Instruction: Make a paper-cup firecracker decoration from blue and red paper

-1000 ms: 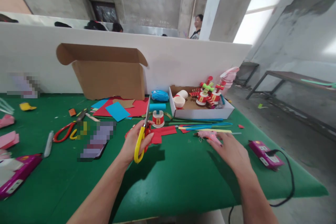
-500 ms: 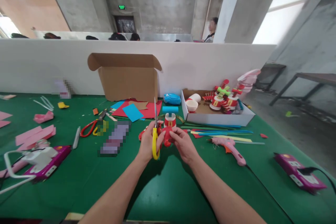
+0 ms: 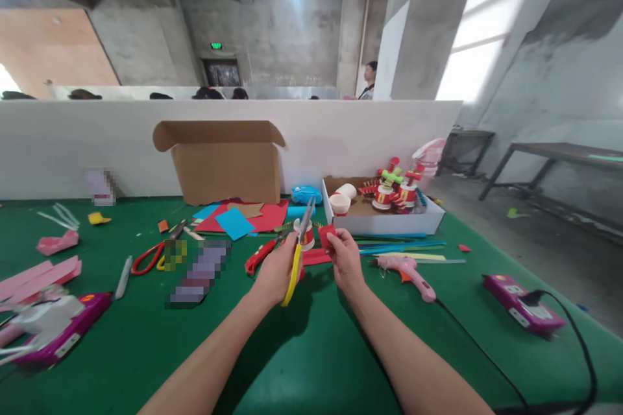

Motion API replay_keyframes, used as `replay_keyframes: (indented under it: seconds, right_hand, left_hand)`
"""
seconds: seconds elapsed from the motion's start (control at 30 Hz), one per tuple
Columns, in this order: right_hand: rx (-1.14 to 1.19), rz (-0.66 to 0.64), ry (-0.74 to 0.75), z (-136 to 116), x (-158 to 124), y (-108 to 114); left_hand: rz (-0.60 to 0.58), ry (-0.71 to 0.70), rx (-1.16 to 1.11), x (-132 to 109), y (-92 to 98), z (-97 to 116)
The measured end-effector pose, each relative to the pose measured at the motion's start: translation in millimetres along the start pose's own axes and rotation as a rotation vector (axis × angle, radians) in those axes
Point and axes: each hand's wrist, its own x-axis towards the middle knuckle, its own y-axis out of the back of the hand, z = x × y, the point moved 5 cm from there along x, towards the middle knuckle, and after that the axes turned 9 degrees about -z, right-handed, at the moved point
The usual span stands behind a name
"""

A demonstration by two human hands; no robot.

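My left hand (image 3: 278, 277) is closed around yellow-handled scissors (image 3: 293, 279), whose blades point up and lean to the right. Pinched between the fingers of my right hand (image 3: 347, 262) is a small piece of red paper (image 3: 328, 237), apart from the blades. A red-and-white paper cup (image 3: 307, 237) stands just behind the scissors, partly covered by them. Beside my left hand lies a red-handled tool (image 3: 261, 255), its far end partly hidden. A red strip (image 3: 317, 257) rests on the table between my hands.
A white box (image 3: 389, 225) at back right holds cups and decorated figures. A pink glue gun (image 3: 406, 270) lies right, its cord trailing to the front. Purple power strips (image 3: 520, 303) sit at both sides. Coloured paper (image 3: 235, 223), red-handled scissors (image 3: 148, 259) and a cardboard flap (image 3: 226, 168) are at left.
My hands, together over a red piece before, have moved apart. The red paper in my right hand is now raised. The scissors have tilted right, and the view has shifted.
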Motion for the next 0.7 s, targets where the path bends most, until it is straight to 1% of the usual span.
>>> replay_keyframes:
  seconds: [0.1,0.2,0.33,0.47,0.6,0.7]
  right_hand:
    - [0.037,0.03,0.057,-9.4,2.1,3.3]
    - [0.082,0.052,0.082,-15.7,3.6,4.6]
    - [0.102,0.045,0.072,-17.5,3.0,2.8]
    - [0.124,-0.003,0.051,-16.7,-0.1,-3.4]
    - [0.134,-0.066,0.049,-18.6,-2.1,-10.2]
    - [0.117,-0.099,0.057,-20.3,-2.9,-13.5]
  left_hand:
    - [-0.069,0.059,0.17,-3.8,-2.2,7.4]
    - [-0.139,0.107,0.24,-10.7,-5.3,9.2]
    - [-0.257,0.102,0.31,-16.4,-10.0,10.6]
    - [-0.293,0.093,0.365,-18.2,-10.4,15.4]
    - [-0.336,0.115,0.42,-19.3,-12.0,17.2]
    - [-0.331,0.112,0.44,-19.4,-13.2,16.7]
